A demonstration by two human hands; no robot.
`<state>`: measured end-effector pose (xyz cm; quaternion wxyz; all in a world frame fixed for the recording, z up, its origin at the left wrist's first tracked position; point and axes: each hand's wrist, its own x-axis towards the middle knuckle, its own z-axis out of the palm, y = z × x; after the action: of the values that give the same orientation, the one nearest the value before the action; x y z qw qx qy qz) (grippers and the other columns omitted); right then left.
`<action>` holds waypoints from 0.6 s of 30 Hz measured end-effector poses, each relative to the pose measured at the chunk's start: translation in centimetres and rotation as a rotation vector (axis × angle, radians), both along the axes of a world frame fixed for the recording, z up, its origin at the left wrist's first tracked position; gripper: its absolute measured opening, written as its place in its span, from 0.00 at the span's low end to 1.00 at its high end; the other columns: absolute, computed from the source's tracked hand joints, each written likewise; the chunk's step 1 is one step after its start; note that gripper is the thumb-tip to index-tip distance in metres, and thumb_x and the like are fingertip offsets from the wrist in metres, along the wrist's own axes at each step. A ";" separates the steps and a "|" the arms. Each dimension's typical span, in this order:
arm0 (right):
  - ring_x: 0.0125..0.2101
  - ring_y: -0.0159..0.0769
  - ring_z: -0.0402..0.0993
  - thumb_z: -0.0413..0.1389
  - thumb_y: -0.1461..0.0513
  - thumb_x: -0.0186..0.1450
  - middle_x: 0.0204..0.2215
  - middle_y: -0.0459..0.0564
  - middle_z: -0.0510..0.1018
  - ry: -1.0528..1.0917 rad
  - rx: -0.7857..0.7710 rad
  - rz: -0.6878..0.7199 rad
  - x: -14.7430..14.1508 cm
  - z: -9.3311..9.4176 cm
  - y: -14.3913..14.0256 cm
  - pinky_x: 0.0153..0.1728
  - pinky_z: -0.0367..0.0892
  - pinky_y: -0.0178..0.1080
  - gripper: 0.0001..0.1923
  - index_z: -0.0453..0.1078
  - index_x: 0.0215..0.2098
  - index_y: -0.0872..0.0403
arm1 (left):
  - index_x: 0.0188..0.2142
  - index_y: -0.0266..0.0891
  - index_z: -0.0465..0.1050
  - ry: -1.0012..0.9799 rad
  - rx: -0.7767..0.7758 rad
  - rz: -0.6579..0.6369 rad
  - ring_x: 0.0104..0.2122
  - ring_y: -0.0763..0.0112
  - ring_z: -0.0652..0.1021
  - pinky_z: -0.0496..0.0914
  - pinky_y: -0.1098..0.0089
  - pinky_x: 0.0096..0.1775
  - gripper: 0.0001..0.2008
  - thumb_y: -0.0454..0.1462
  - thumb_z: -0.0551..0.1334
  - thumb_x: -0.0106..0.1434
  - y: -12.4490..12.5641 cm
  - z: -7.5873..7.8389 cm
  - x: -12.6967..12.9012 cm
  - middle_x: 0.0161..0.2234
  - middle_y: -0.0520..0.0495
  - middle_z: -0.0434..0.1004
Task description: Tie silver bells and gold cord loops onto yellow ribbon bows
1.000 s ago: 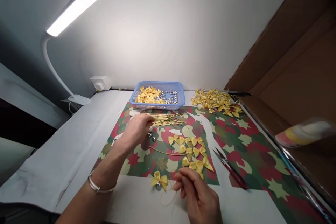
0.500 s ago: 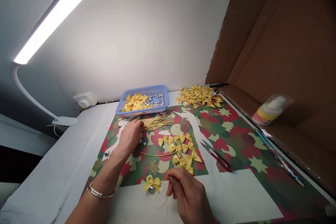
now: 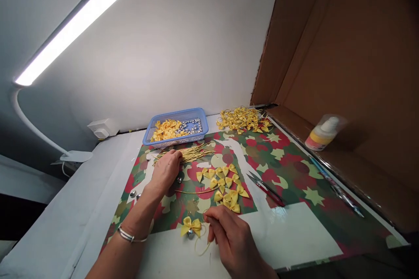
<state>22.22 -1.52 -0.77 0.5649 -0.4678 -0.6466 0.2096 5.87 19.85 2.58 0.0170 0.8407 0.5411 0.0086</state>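
My left hand (image 3: 166, 169) reaches into the bundle of thin gold cords (image 3: 193, 153), its fingers pinched together on the cords; the fingertips are partly hidden. Nearer to me, my right hand (image 3: 231, 235) pinches a thin yellow cord (image 3: 202, 250) whose loop hangs by a yellow ribbon bow (image 3: 190, 226). A small silver bell (image 3: 190, 234) sits at the bow's lower middle. Between the hands lies a single loose gold cord (image 3: 193, 192). Several plain yellow bows (image 3: 218, 183) are laid out in rows to its right, and a loose silver bell (image 3: 179, 180) is beside my left hand.
A blue basket (image 3: 153, 142) holds yellow bows and silver bells at the back. Right of it is a heap of corded bows (image 3: 244, 118). Scissors (image 3: 266, 189), a pen (image 3: 347, 200) and a bottle (image 3: 322, 134) are on the right. A lamp (image 3: 81, 26) shines from upper left.
The camera view has shifted slightly. My left hand stays at the cord bundle, moved a little within it. My right hand keeps its pinch on the cord by the bow.
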 end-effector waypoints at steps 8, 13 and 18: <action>0.23 0.29 0.70 0.46 0.66 0.76 0.26 0.42 0.69 -0.010 -0.003 0.023 -0.1 0.5 0.1 0.28 0.67 0.31 0.11 0.69 0.41 0.52 | 0.57 0.39 0.73 -0.086 -0.018 -0.032 0.49 0.57 0.80 0.78 0.53 0.48 0.16 0.40 0.64 0.72 -0.5 0.0 0.6 0.56 0.40 0.77; 0.22 0.28 0.69 0.46 0.67 0.76 0.26 0.42 0.69 0.014 -0.014 0.025 0.0 0.6 0.0 0.29 0.67 0.31 0.11 0.70 0.41 0.52 | 0.57 0.39 0.73 -0.212 -0.006 -0.008 0.49 0.56 0.81 0.78 0.53 0.48 0.16 0.40 0.64 0.72 -0.4 0.5 0.5 0.56 0.40 0.77; 0.23 0.29 0.70 0.48 0.64 0.75 0.25 0.43 0.70 0.084 -0.059 0.044 0.0 0.2 0.0 0.29 0.68 0.31 0.11 0.71 0.40 0.52 | 0.56 0.39 0.73 -0.455 0.015 0.018 0.49 0.57 0.80 0.78 0.53 0.49 0.16 0.40 0.64 0.72 -0.7 1.9 0.1 0.56 0.40 0.77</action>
<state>22.18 -1.53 -0.54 0.5728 -0.4608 -0.6259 0.2607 5.93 19.12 4.49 0.1323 0.8124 0.5308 0.2020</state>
